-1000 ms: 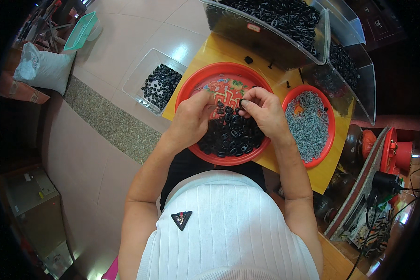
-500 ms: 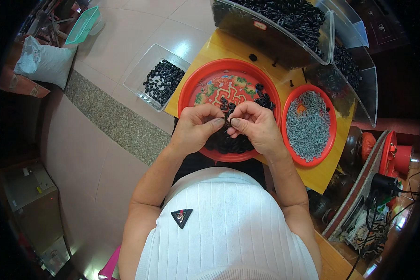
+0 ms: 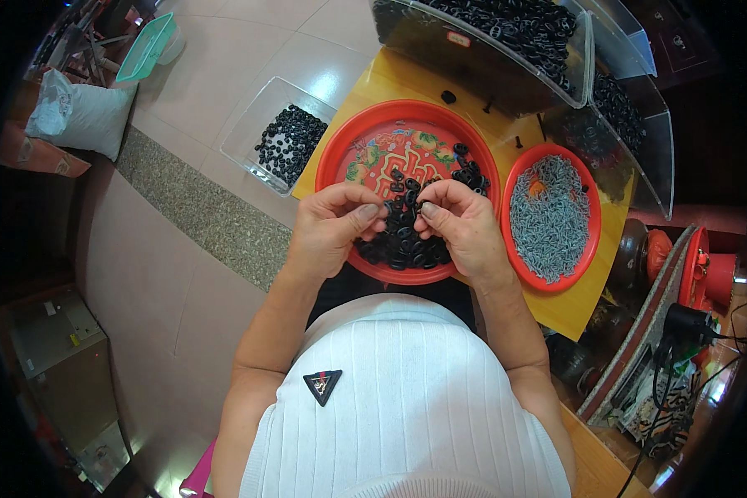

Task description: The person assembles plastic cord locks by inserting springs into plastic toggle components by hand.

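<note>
Black pieces beneath fingers, in red tray

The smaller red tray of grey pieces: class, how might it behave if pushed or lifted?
The smaller red tray may feel heavy for its size, holding many metallic-looking grey pieces. Tilted, it could spill, since the pieces look loose. Pushed, it would likely slide rather than tip, being wide and low.

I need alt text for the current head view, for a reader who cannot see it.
A person's left hand and right hand hover close together above a round red tray of small black parts. It is unclear whether they hold anything. To the right, a smaller red tray holds grey screw-like pieces.
</note>
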Demonstrator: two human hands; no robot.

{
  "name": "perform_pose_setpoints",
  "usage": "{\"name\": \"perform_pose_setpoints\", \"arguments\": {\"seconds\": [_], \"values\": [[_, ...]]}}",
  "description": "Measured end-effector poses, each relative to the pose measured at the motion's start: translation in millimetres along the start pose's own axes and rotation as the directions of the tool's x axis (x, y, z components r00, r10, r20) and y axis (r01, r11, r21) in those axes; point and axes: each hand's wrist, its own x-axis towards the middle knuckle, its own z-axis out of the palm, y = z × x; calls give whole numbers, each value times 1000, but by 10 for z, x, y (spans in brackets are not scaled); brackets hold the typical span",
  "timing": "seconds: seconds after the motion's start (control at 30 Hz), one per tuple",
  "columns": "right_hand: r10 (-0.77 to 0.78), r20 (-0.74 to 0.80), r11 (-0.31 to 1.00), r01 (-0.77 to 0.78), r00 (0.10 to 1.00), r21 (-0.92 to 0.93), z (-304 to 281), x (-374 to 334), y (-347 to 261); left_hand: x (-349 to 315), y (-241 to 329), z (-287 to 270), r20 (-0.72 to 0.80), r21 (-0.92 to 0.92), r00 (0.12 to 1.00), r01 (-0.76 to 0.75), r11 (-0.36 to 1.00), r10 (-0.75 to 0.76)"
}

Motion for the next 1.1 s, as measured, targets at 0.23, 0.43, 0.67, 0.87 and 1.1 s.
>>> {"name": "perform_pose_setpoints", "arguments": {"seconds": [0.23,0.43,0.67,0.87,1.1], "values": [[-20,-82,990,9,996,-140,250,-140,-50,2,-106,46,98,-270,994,76,960,-51],[-35,-57,994,29,998,-103,367,-196,-54,-12,-181,59,125,-351,989,118,929,-79],[-78,-63,992,71,995,-108,379,-200,-30,-38,-138,128,133,-357,988,125,926,-83],[-77,-78,990,67,994,-125,379,-198,-13,-46,-159,118,122,-315,991,94,944,-57],[-106,-117,969,76,987,-234,375,-227,12,-61,-168,144,40,-94,997,-64,993,68]]}}
